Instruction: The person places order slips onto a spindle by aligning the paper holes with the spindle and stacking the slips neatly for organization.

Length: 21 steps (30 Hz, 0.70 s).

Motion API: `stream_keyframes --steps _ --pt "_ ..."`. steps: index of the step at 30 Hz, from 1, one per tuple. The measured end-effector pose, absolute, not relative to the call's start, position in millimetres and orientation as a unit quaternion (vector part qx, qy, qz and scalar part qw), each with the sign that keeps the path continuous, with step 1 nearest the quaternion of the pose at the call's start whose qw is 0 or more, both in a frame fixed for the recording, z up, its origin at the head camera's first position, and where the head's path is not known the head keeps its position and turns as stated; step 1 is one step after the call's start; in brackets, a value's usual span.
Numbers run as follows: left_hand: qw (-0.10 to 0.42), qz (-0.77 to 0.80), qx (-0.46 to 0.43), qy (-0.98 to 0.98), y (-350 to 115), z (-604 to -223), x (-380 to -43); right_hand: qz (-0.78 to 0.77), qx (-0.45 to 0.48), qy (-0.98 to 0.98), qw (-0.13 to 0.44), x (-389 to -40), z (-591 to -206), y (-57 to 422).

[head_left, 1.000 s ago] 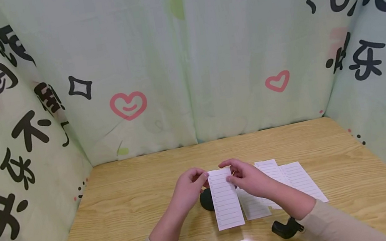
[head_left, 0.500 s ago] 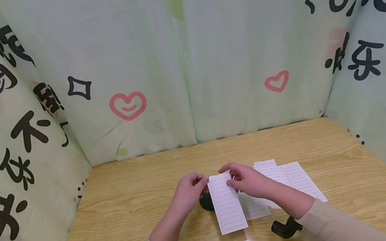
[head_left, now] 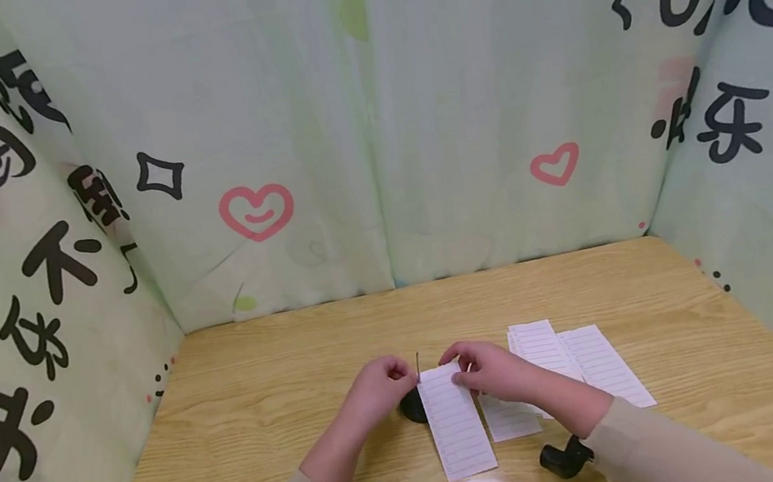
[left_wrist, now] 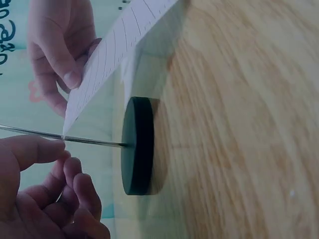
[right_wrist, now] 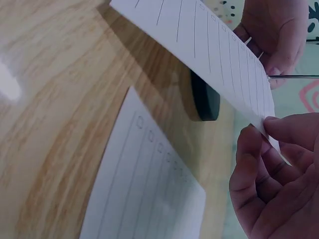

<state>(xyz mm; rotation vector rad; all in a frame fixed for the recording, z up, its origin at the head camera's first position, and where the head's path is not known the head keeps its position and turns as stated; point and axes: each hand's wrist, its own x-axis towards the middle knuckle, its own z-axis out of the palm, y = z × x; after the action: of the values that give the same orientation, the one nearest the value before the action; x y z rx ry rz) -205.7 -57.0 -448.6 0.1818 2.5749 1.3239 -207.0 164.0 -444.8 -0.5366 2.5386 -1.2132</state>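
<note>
Held sheet (head_left: pixel 457 428): between our left hand (head_left: pixel 378 389) and right hand (head_left: pixel 492 372).
Stand (left_wrist: pixel 142 164): on our table (head_left: pixel 284 358), just right of left hand.
Loose sheets (head_left: pixel 607 366): beneath our right hand and to its right.
Curtain (head_left: pixel 367 118): behind both.

We see a ruled white rectangular paper sheet (head_left: pixel 457 424), a black disc-shaped base (left_wrist: pixel 137 154) and a brown wood-grained table (head_left: pixel 261 362). Pale green cloth curtains (head_left: pixel 306 119) show us pink hearts (head_left: pixel 261 215) and black lettering (head_left: pixel 59 259).

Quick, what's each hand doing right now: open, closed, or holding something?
Left hand: curled at a corner of the raised lined card, by the thin rod; grip cannot be told.
Right hand: closed, pinching the raised lined card.
</note>
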Motion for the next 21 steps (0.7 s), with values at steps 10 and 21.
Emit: stream_keyframes --steps 10,21 --pt "0.142 0.352 0.063 0.923 -51.9 -458.5 -211.7 -0.303 -0.194 0.926 0.113 -207.9 -454.6 158.4" --pt "0.123 0.266 0.078 0.953 -46.6 -463.9 -209.0 -0.261 -0.196 0.939 0.111 -207.9 -462.8 154.3"
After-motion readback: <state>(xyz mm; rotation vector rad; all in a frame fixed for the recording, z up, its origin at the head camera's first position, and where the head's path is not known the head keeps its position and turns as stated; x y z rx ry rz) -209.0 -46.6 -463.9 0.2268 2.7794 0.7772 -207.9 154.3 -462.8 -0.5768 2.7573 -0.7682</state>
